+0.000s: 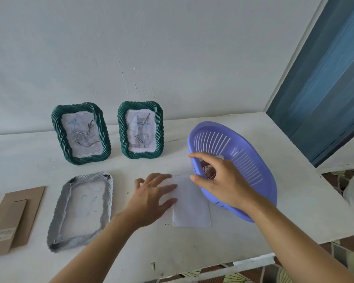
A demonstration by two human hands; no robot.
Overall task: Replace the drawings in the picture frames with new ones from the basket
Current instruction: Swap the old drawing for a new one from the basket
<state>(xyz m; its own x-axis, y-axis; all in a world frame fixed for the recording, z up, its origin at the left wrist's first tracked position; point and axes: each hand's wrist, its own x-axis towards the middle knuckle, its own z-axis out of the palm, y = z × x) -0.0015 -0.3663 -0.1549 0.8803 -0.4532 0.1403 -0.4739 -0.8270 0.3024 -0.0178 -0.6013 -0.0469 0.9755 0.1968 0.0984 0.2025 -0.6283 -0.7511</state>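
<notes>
cardboard backing (12,219) lying far left | open frame (82,211) lying face down beside it | two green frames (81,133) standing behind | left hand (151,199) pressing flat, fingers spread, on white sheet (192,209) | right hand (219,180) gripping tilted purple basket (243,160) rim, drawing (207,170) showing inside

Left hand (151,198): bare; no ring, glove or band visible on its back or fingers.
Right hand (223,180): bare; no ring or glove; nails short and unpainted on the two fingertips that show.
Left forearm (94,248): uncovered from the wrist to the lower frame edge; no sleeve, watch or bracelet in view.
Right forearm (294,235): uncovered from the wrist to the lower right corner; no sleeve, watch or bracelet in view.
</notes>
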